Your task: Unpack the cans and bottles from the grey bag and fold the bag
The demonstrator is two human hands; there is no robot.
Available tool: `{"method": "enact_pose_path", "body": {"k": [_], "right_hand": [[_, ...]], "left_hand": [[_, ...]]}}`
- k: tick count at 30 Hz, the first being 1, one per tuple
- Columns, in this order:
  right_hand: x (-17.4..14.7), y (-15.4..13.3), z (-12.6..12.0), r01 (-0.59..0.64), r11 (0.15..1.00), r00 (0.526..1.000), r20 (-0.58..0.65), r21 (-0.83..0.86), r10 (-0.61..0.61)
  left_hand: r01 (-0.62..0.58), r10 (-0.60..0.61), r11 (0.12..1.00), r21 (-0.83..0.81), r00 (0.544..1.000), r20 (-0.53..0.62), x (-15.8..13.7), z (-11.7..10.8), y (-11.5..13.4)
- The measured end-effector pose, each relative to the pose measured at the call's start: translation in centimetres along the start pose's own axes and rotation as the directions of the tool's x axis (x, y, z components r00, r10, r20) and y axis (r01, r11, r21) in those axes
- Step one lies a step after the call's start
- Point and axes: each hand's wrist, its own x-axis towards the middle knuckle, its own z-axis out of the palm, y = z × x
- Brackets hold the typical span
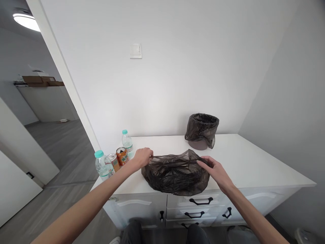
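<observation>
A thin black plastic bag (175, 179) is stretched wide between my two hands over the front edge of the white cabinet top (243, 162). My left hand (143, 157) grips the bag's rim at its left end, fingers closed. At the right end, my right hand (212, 167) pinches the rim between thumb and fingers. The bag's mouth faces up and its crumpled lower part sags toward the drawers. Behind it stands a small bin (199, 145) lined with another black bag (201, 127), folded down over its rim.
Left on the cabinet are two clear bottles with teal caps, one in front (103, 166) and one behind (127, 141), with an orange can (122, 156) and another can (113, 162) between them. Black handles (201, 201) stick out in front. A doorway opens at left.
</observation>
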Motion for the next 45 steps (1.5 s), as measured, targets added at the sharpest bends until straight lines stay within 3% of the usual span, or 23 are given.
{"method": "enact_pose_path", "body": {"k": [3, 5, 7, 9, 10, 11, 13, 15, 18, 20, 23, 27, 29, 30, 32, 34, 36, 38, 40, 42, 43, 45], "right_hand": [[-1.4, -3.6, -0.6, 0.041, 0.997, 0.999, -0.009, 0.072, -0.041], [-2.9, -5.6, -1.3, 0.101, 0.986, 0.994, -0.047, 0.131, -0.095], [-4.6, -6.8, -2.1, 0.135, 0.969, 0.991, -0.045, 0.207, -0.129], [-6.4, -7.2, -2.8, 0.142, 0.952, 0.988, 0.019, 0.27, -0.152], [-7.1, -7.1, -3.1, 0.144, 0.952, 0.983, 0.072, 0.27, -0.169], [-7.7, -6.9, -3.2, 0.151, 0.958, 0.973, 0.137, 0.245, -0.188], [-8.3, -6.1, -3.0, 0.174, 0.976, 0.934, 0.293, 0.132, -0.206], [-8.3, -5.1, -2.1, 0.193, 0.981, 0.89, 0.422, -0.008, -0.172], [-8.4, -4.2, 0.0, 0.188, 0.971, 0.848, 0.524, -0.148, -0.084], [-9.2, -4.3, 1.3, 0.181, 0.959, 0.8, 0.599, -0.216, -0.016], [-10.8, -5.5, 2.1, 0.204, 0.928, 0.723, 0.688, -0.311, 0.072], [-9.7, -6.8, 1.6, 0.192, 0.965, 0.675, 0.737, -0.177, 0.001], [-7.1, -5.9, 1.9, 0.202, 0.975, 0.718, 0.692, -0.097, -0.08], [-5.6, -5.1, 2.3, 0.235, 0.966, 0.768, 0.63, -0.109, -0.116], [-2.3, -2.8, 3.5, 0.321, 0.908, 0.867, 0.469, -0.27, -0.167], [0.5, -0.6, 5.0, 0.352, 0.769, 0.914, 0.371, -0.534, -0.161], [2.7, 0.9, 6.1, 0.314, 0.589, 0.939, 0.333, -0.745, -0.079], [4.0, 1.5, 6.6, 0.275, 0.473, 0.952, 0.305, -0.837, -0.012], [4.6, 1.6, 6.5, 0.256, 0.445, 0.959, 0.284, -0.858, -0.006], [4.3, 1.7, 6.3, 0.304, 0.443, 0.952, 0.292, -0.844, -0.096], [3.9, 2.0, 6.2, 0.362, 0.437, 0.932, 0.319, -0.824, -0.171], [2.9, 3.0, 6.0, 0.527, 0.404, 0.846, 0.419, -0.747, -0.329]], "left_hand": [[0.033, -0.037, 0.999, -0.039, 0.995, -0.096, 0.0, -3.5, -2.2], [0.026, -0.069, 0.988, -0.151, 0.955, -0.289, -1.1, -5.9, -3.1], [-0.069, -0.09, 0.962, -0.264, 0.833, -0.545, -3.2, -7.4, -3.4], [-0.218, -0.033, 0.944, -0.248, 0.686, -0.727, -5.8, -7.9, -3.0], [-0.282, 0.032, 0.939, -0.198, 0.643, -0.765, -7.1, -7.8, -2.7], [-0.331, 0.104, 0.933, -0.143, 0.627, -0.772, -8.2, -7.6, -2.4], [-0.363, 0.21, 0.929, -0.072, 0.678, -0.704, -9.8, -6.8, -2.0], [-0.311, 0.223, 0.949, -0.053, 0.78, -0.585, -10.4, -5.8, -2.1], [-0.232, 0.208, 0.972, -0.023, 0.909, -0.362, -10.1, -3.8, -3.0], [-0.242, 0.236, 0.97, -0.013, 0.956, -0.177, -9.8, -2.3, -3.8], [-0.246, 0.247, 0.968, -0.048, 0.969, 0.006, -9.6, -0.2, -5.0], [-0.147, 0.145, 0.985, -0.087, 0.989, -0.031, -9.7, 0.4, -5.3], [-0.084, 0.077, 0.99, -0.113, 0.995, -0.069, -9.8, 0.1, -4.5], [-0.076, 0.066, 0.99, -0.122, 0.994, -0.086, -9.8, -0.1, -3.8], [-0.147, 0.136, 0.984, -0.097, 0.985, -0.11, -9.6, -0.2, -2.3], [-0.272, 0.268, 0.962, -0.02, 0.957, -0.115, -8.9, 0.1, -1.2], [-0.332, 0.337, 0.941, 0.063, 0.935, -0.108, -7.9, 0.7, -1.0], [-0.289, 0.301, 0.951, 0.114, 0.947, -0.113, -6.9, 1.0, -1.6], [-0.201, 0.218, 0.972, 0.121, 0.965, -0.144, -6.4, 0.9, -2.4], [-0.165, 0.176, 0.984, 0.07, 0.963, -0.203, -6.7, 0.5, -2.4], [-0.184, 0.185, 0.983, 0.026, 0.955, -0.234, -7.1, 0.3, -1.9], [-0.279, 0.252, 0.957, -0.072, 0.932, -0.261, -8.3, 0.4, -0.4]]}}
